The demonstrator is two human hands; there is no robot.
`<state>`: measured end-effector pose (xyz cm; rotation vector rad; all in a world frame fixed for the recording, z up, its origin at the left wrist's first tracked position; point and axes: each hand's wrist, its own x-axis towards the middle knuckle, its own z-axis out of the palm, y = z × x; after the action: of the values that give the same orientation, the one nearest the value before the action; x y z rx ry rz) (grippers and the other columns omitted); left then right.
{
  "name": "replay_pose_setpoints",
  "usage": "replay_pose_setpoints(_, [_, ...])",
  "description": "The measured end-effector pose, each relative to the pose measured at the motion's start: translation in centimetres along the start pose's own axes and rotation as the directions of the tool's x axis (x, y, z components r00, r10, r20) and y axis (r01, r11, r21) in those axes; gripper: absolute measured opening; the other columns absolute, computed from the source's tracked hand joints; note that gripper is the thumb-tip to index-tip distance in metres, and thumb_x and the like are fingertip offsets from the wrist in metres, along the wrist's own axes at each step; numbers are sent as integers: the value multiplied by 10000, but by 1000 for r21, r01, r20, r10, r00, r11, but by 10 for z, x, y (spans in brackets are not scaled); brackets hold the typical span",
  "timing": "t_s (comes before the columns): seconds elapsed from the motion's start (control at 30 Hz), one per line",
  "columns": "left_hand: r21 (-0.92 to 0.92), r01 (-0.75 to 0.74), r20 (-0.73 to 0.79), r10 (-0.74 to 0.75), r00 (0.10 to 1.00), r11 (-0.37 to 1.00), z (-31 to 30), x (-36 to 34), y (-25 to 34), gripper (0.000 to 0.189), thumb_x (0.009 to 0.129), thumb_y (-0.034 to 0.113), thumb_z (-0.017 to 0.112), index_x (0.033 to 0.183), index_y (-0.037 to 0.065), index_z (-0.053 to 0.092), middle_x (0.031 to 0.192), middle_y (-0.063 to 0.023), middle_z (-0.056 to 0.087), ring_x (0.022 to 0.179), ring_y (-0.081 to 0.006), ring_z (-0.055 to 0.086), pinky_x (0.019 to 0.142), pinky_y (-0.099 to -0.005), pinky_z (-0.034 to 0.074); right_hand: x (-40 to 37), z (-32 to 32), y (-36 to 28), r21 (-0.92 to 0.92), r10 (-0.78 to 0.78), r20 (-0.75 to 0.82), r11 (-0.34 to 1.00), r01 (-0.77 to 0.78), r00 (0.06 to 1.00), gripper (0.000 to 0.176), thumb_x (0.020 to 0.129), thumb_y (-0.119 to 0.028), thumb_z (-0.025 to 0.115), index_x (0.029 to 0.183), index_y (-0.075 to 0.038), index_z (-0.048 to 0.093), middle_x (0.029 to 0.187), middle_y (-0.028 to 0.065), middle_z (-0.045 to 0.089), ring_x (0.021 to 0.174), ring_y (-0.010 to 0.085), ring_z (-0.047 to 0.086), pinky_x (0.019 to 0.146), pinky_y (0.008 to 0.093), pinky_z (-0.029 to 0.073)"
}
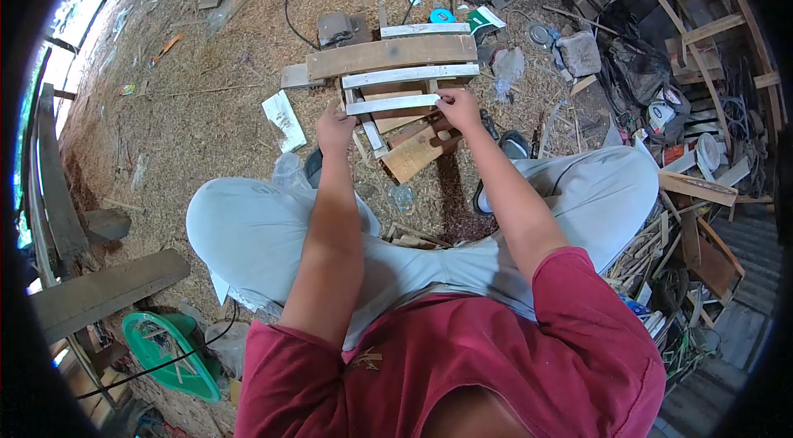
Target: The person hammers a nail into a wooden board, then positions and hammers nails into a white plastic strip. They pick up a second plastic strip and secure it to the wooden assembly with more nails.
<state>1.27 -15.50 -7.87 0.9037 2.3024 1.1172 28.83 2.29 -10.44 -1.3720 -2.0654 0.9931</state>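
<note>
A short white wooden slat lies crosswise in front of me. My right hand pinches its right end between thumb and fingers. At the left end, my left hand has its fingers closed around the slat's tip and the frame edge beneath it. Beyond it, a second white slat and a wide bare plank run parallel, with another white slat farther back. Under the near slat, a white side piece slopes toward me. A brown board with a hole leans below my right hand.
Sawdust and wood scraps cover the ground. A white piece of sheet lies to the left, a concrete block to the right. A green basket stands at lower left; scrap wood is piled at right.
</note>
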Motion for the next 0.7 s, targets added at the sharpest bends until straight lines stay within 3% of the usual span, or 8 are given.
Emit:
replay_pose_setpoints(0.07, [-13, 6, -14, -7, 1000, 1000, 1, 1, 0, 530, 805, 230, 818, 1307, 92, 720, 974, -184, 788, 925, -352, 764, 831, -448, 589, 1, 0, 7, 79, 7, 18, 997, -8, 1000, 374, 870, -123, 808, 1224, -13, 756, 911, 92, 782, 780, 159, 723, 756, 313, 591])
replay_pose_setpoints(0.17, [34, -64, -58, 66, 996, 997, 4, 2, -6, 450, 840, 269, 804, 1216, 28, 751, 933, -179, 790, 865, -318, 772, 801, -409, 593, 5, 16, 25, 426, 207, 59, 880, -212, 977, 336, 889, -30, 786, 1219, 3, 740, 946, 91, 775, 790, 147, 714, 706, 294, 573])
replay_pose_setpoints(0.27, [111, -89, -75, 98, 992, 990, 8, 7, -15, 392, 855, 297, 804, 1129, 18, 784, 898, -172, 789, 836, -315, 772, 791, -405, 595, 11, 21, 30, 407, 280, 72, 868, -284, 957, 318, 891, 23, 775, 1206, 7, 726, 967, 83, 767, 781, 146, 705, 674, 274, 559])
replay_pose_setpoints(0.4, [168, -39, -70, 51, 996, 985, 10, 9, -13, 356, 857, 317, 806, 1098, 55, 804, 884, -163, 788, 845, -325, 769, 802, -417, 595, 17, 27, 42, 305, 242, 37, 921, -242, 970, 298, 885, 23, 777, 1180, 7, 737, 934, 65, 759, 766, 136, 696, 667, 279, 566])
replay_pose_setpoints(0.57, [145, 130, -24, -128, 992, 981, 7, 14, -9, 336, 829, 328, 824, 1087, 114, 823, 938, -158, 793, 906, -334, 770, 841, -437, 594, 19, 19, 36, 184, 234, 78, 952, -244, 969, 285, 928, -15, 741, 1213, -24, 746, 983, 49, 759, 799, 139, 701, 699, 289, 582])
replay_pose_setpoints(0.7, [196, 244, 10, -251, 968, 950, 8, 23, -5, 317, 806, 322, 840, 1089, 180, 836, 1024, -143, 798, 980, -346, 764, 896, -462, 591, 11, -7, 3, 324, 321, 248, 862, -391, 914, 289, 981, -54, 689, 1265, -56, 740, 1060, 50, 751, 896, 148, 703, 782, 306, 593])
